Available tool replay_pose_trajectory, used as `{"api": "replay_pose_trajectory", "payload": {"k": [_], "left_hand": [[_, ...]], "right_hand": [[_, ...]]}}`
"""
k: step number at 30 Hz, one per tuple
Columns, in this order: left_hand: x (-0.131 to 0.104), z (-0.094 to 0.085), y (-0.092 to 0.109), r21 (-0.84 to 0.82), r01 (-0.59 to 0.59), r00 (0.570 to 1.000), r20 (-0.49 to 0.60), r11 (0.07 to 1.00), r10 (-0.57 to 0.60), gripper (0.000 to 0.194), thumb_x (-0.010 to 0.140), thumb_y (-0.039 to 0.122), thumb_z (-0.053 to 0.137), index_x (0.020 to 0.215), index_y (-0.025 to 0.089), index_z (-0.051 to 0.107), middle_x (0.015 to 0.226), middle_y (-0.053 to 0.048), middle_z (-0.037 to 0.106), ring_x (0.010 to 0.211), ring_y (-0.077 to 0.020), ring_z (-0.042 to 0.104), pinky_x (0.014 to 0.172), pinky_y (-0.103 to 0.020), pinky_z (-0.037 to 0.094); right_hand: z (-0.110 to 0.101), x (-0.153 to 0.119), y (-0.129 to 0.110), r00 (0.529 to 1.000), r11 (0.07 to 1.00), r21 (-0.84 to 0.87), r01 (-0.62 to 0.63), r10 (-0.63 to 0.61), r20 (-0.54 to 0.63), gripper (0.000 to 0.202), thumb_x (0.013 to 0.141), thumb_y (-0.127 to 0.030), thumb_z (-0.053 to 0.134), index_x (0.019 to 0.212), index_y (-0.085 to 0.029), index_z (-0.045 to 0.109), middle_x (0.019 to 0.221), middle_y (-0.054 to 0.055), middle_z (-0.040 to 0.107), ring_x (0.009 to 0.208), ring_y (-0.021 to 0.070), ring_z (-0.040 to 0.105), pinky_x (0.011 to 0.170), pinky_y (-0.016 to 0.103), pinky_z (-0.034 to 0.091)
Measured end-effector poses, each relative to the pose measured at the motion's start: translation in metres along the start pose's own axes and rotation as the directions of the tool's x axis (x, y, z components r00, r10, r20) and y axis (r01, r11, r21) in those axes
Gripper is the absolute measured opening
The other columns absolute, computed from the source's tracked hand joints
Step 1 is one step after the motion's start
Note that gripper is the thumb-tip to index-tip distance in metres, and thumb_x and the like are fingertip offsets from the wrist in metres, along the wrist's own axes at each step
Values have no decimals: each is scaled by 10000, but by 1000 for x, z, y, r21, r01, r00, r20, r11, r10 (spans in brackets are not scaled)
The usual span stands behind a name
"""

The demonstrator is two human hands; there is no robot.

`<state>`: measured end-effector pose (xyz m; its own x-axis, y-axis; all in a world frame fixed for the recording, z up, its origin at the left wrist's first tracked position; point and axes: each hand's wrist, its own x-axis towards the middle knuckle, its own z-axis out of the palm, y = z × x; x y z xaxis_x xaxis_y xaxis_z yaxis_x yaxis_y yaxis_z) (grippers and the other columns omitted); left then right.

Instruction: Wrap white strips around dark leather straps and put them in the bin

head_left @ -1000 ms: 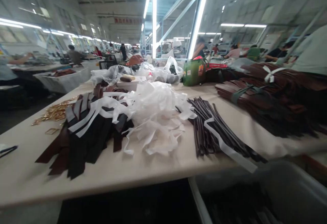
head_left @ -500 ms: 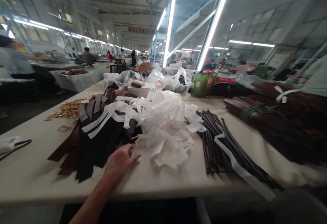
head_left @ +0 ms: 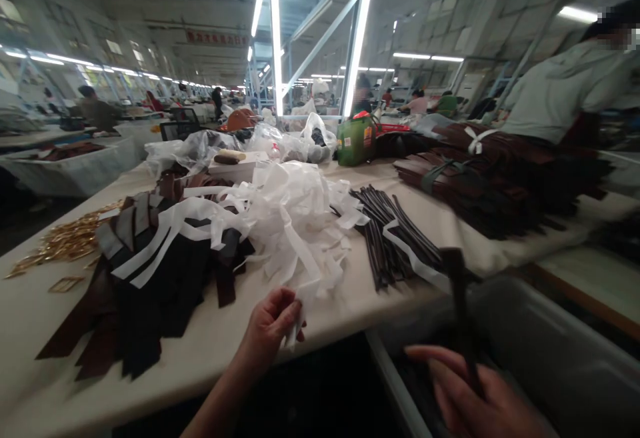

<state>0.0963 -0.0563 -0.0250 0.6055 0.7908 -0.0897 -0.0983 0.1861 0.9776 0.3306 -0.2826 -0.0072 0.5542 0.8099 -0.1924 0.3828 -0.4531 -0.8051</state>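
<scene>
My left hand [head_left: 275,321] is closed at the table's front edge, pinching the end of a thin white strip [head_left: 303,268] from the tangled white heap [head_left: 280,195]. At the lower right my right hand [head_left: 475,385], blurred, grips a dark strap [head_left: 457,291] that stands up above the fingers, its upper end wider. Beyond it lies a bundle of slim dark brown straps [head_left: 383,238] with a white strip across them. Left of the heap, flat dark leather pieces [head_left: 155,291] are fanned out on the pale tabletop [head_left: 210,358].
Gold metal buckles [head_left: 70,235] are piled at the left. Tied stacks of brown leather [head_left: 480,178] lie at the right, near a person in a grey top [head_left: 555,91]. Below the table's right edge stands a grey bin [head_left: 555,358]. A green container [head_left: 355,141] stands farther back.
The view has swung right. My left hand has moved to the table edge and now pinches a white strip. My right hand has come into view with a dark strap.
</scene>
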Motion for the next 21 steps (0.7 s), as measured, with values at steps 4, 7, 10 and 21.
{"api": "replay_pose_trajectory", "payload": {"k": [4,7,10,21], "left_hand": [[-5,23,0,8,18,993,116,1000,-19,437,755,582,759,858,184,609,638,4,651,533,-142,615,495,-227,466],[-6,28,-6,33,9,987,160,999,-14,388,775,537,765,863,183,633,687,2,654,576,-129,598,525,-222,471],[-8,25,-15,26,27,982,186,999,-31,363,762,496,794,878,184,651,744,-2,673,620,-117,590,563,-210,462],[-2,27,-23,26,223,923,316,974,-220,393,712,485,837,810,111,771,679,-60,723,596,-118,631,574,-193,475]], "right_hand": [[46,39,-53,941,941,337,37,-146,305,663,848,-729,529,1089,-129,677,462,-67,501,372,94,393,402,229,289],[72,60,-78,927,916,391,93,-223,300,500,833,-638,598,954,-159,675,499,-75,500,393,90,394,392,222,297],[81,65,-89,936,903,398,163,-270,227,267,859,-464,616,805,-202,627,543,-72,482,465,106,425,443,244,339],[50,49,-102,914,930,154,334,-360,186,186,938,-402,563,839,-272,651,694,8,637,642,193,563,599,325,409]]}}
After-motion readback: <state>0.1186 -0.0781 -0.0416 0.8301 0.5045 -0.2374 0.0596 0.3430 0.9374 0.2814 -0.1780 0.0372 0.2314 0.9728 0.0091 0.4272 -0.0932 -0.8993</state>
